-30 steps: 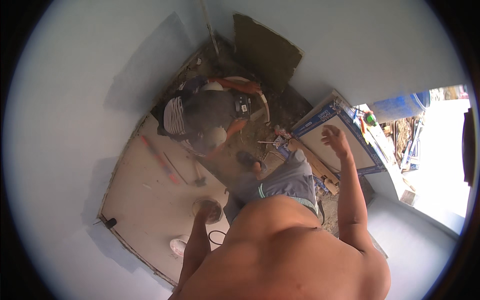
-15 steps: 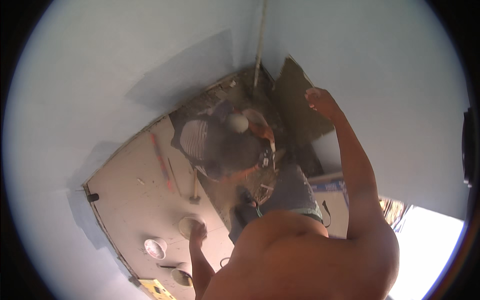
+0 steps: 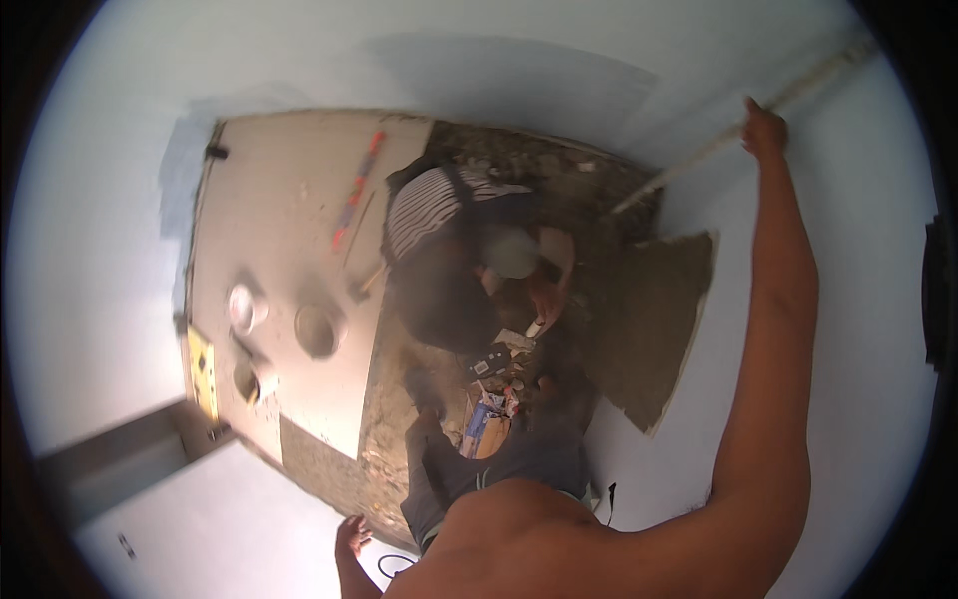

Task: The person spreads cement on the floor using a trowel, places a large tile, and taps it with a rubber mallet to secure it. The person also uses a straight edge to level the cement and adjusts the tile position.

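Note:
High on the right, my right hand is closed around a long pale pole that slants along the wall corner. My left hand hangs low on the left with its fingers apart, holding nothing. Below the pole, a rough grey-brown patch covers part of the right wall. In front of me a crouching co-worker in a striped top and pale cap bends over the rubble. One of the co-worker's hands is at a small whitish piece.
Several buckets stand on the pale floor panel, among them a round one and a white one. A red-and-blue bar, a hammer and a yellow board lie there. Debris and a torn box are near my legs.
The view has turned, so the buckets appear farther left. My right hand has gone from the edge of the wall patch to the pole. My left hand has moved away from a bucket.

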Demonstrator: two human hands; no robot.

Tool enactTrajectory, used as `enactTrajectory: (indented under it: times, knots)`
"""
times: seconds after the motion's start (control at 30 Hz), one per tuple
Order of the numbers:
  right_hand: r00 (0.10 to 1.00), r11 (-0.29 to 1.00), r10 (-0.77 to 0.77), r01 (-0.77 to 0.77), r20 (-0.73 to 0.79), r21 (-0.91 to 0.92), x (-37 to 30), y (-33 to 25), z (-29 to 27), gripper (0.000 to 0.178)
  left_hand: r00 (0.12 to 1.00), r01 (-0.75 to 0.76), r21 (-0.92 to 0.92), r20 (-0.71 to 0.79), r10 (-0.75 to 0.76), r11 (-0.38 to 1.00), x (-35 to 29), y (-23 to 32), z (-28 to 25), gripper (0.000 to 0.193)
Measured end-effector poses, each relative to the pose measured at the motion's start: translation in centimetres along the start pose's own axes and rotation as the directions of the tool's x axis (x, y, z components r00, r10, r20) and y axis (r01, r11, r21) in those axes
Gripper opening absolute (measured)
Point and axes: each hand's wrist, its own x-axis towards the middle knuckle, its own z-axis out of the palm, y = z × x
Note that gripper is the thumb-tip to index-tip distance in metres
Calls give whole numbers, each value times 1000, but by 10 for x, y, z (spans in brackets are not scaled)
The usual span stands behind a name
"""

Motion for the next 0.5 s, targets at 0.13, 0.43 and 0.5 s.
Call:
enactTrajectory:
  times: [0.13,0.43,0.5]
  knots:
    - [804,183,-559,359,204,-915,67,28,20,65,997,28,-176,-61,-39,984,-13,-58,11,65]
    - [708,137,-623,518,333,-844,38,68,16,61,997,9,-229,-67,-25,973,-31,-79,77,72]
    - [882,848,-401,460,249,-263,-57,21,24,61,995,50,-249,-74,-71,967,-36,-113,75,64]
